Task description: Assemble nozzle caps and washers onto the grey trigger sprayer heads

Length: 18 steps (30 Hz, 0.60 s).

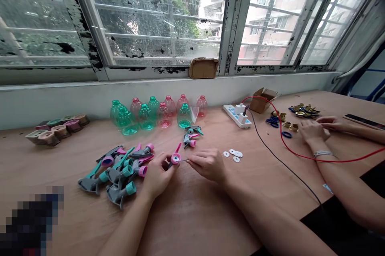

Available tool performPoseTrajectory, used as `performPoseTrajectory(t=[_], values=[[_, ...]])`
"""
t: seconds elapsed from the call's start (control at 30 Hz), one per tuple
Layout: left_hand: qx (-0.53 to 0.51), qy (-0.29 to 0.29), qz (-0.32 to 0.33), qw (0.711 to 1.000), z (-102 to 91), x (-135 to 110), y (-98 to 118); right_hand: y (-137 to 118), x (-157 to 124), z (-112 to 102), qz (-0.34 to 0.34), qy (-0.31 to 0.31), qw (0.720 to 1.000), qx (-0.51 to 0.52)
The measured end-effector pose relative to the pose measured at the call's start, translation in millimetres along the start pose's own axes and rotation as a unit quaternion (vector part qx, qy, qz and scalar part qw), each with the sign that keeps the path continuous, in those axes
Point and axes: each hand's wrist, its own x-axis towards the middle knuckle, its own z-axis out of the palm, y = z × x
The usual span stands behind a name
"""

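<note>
Left hand (159, 176) closed on a pink sprayer head (175, 159), fingers and thumb pinching it near the collar, just above the table (195, 220). Right hand (207, 164) pressed together in a pinch on a thin metal pin (184, 161), thumb against forefinger, tip at the sprayer head's round opening; exact kind of pin too small to tell. Both hands near the middle of the table, close together.

Just left of the left hand, a loose pile of sprayers (117, 173), grey bodies with teal or pink collars. Two more sprayers (190, 137) beyond the hands. White washers (233, 155) just right of the right hand. Along the back edge, upright teal and pink bottles (147, 114), and small trays (57, 129) toward the back left corner. Power strip (236, 115) near the back edge, with a red cable (288, 145) and a black cable (278, 159) running from it; cardboard box (261, 101) just beyond.

At the right edge, a co-worker's hands (314, 131), fingers loosely curled, near brass fittings (303, 109) and blue rings (272, 121). Phone (363, 121) at the far right. Pixelated patch (31, 224) at the near left corner, unreadable.
</note>
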Motion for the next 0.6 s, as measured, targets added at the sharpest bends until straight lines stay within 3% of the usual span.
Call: performPoseTrajectory(t=[0.6], values=[[0.009, 0.027, -0.050, 0.998, 6.8, -4.2, -1.8, -15.4, 0.8, 3.1, -0.011, 0.016, 0.998, -0.065]])
